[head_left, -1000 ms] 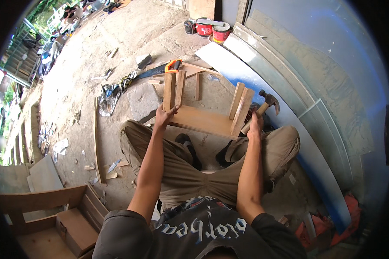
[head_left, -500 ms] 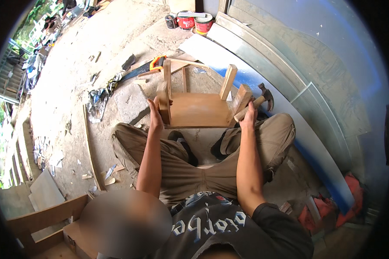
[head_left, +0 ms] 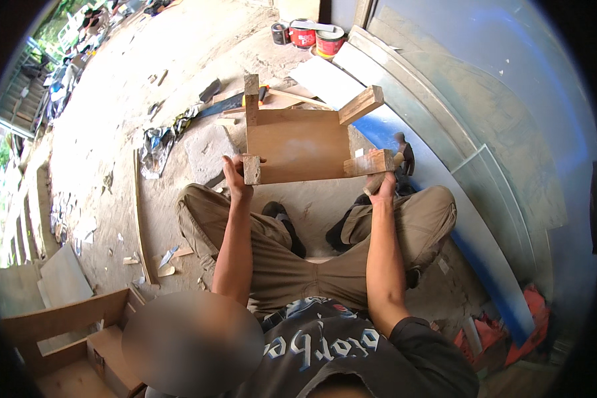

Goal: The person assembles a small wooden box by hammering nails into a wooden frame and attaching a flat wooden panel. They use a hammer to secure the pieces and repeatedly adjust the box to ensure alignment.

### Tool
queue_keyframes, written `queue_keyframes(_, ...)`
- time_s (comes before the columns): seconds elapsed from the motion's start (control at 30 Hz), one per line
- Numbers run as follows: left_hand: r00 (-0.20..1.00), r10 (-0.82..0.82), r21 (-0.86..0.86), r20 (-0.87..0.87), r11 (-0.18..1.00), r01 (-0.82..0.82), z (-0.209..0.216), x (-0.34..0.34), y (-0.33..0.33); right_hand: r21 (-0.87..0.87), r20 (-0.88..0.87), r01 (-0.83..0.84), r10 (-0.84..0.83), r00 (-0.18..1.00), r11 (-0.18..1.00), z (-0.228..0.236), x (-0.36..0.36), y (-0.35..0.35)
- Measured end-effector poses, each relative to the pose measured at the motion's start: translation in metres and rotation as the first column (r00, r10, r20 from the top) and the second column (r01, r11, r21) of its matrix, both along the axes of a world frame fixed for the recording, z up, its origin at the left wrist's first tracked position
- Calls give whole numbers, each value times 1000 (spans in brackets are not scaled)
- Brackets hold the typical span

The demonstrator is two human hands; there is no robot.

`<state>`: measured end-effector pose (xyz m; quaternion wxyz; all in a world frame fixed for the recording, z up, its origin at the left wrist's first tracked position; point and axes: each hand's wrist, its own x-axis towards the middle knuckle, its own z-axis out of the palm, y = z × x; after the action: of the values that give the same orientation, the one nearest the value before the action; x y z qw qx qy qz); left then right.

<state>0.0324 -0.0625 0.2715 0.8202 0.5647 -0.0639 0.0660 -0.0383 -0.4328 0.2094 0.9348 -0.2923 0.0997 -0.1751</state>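
A small wooden stool, a flat board with several stubby legs, is held up in front of me with its underside and leg ends turned toward me. My left hand grips it at the near left leg; the thumb shows outside and a fingertip pokes out past the leg, the other fingers being hidden. At the near right leg, my right hand supports the stool while closed round the handle of a hammer. The hammer's dark head sticks out to the right of that leg.
Beyond the stool lies a handsaw, partly covered. A stone block sits left of it. Paint cans stand farther back. A blue-and-white panel curves along the right. A wooden frame is at lower left, and a thin strip lies nearby.
Both hands have tipped the stool, so its leg ends now point more toward me and more of its underside shows. The hammer has stayed in my right hand.
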Motion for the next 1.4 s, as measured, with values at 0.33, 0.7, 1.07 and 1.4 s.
queue_keyframes(0.33, 997, 9, 207, 76, 978, -25, 5, -2, 12, 24, 27, -19, 18, 999, 1000, -8, 6, 3)
queue_keyframes(0.7, 920, 162, -72, -358, 977, -200, -17, 6, 32, -186, -459, -176, 73, 886, 967, 46, 24, 44)
queue_keyframes(1.07, 614, 259, 351, -745, 936, 31, -28, 42, 37, -308, -778, -597, 166, 606, 741, 16, 65, 32)
queue_keyframes(1.4, 789, 383, 661, -480, 749, 38, -100, 75, 60, -316, -759, -421, 39, 649, 850, -42, 65, 23)
